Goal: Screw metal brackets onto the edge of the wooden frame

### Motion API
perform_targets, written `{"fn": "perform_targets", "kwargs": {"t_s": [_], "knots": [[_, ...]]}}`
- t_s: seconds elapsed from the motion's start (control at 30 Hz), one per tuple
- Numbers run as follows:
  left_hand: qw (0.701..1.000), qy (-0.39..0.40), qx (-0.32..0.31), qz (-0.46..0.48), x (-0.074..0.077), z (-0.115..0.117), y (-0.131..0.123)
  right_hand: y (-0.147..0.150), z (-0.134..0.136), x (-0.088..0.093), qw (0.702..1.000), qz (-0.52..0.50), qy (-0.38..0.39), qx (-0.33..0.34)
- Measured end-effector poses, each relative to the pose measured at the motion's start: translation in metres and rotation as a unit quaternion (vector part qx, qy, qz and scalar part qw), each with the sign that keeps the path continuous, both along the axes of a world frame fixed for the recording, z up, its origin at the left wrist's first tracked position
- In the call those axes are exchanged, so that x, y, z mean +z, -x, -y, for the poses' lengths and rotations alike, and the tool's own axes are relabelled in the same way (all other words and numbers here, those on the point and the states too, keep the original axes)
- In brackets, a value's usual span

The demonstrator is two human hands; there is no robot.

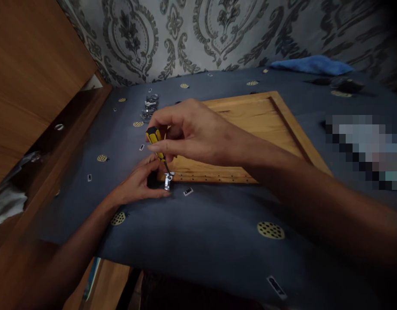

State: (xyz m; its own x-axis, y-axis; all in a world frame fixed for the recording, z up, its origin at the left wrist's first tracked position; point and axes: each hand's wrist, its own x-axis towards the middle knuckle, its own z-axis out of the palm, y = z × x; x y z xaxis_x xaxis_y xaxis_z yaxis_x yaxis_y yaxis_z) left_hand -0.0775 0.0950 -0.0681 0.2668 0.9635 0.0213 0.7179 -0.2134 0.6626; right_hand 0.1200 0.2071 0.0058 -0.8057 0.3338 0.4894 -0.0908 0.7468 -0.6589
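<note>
1. Grey patterned backdrop (172, 56) stands at the far side, with wooden furniture (33, 60) on the left and blue-grey bedding (217, 224) beneath my work
2. On the bedding lies a board (256, 118), its near edge dotted with holes
3. My right hand (195, 133) is closed around a yellow-and-black screwdriver (154, 137), tip down at the fitting, my forearm crossing above the board
4. Silver and small, the fitting (167, 182) sits at the board's near left corner
5. My left hand (140, 183) curves about it, thumb at its near end; I cannot tell how firmly it grips
6. Metal parts (149, 107) lie far left, a blue cloth (314, 64) far right
</note>
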Motion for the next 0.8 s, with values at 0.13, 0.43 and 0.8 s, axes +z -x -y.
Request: {"fn": "perform_targets", "kwargs": {"t_s": [0.13, 0.43, 0.8], "knots": [[1.0, -0.014, 0.0, 0.011, -0.006, 0.0, 0.003, 0.009, 0.012, -0.01, 0.994, -0.011, -0.029, -0.107], [1.0, -0.022, -0.013, 0.013, -0.006, -0.001, 0.003, 0.003, 0.015, -0.001, 0.982, -0.086, -0.031, -0.166], [1.0, -0.018, -0.01, 0.023, -0.01, 0.0, 0.004, 0.01, 0.015, -0.012, 0.989, -0.017, -0.065, -0.134]]}}
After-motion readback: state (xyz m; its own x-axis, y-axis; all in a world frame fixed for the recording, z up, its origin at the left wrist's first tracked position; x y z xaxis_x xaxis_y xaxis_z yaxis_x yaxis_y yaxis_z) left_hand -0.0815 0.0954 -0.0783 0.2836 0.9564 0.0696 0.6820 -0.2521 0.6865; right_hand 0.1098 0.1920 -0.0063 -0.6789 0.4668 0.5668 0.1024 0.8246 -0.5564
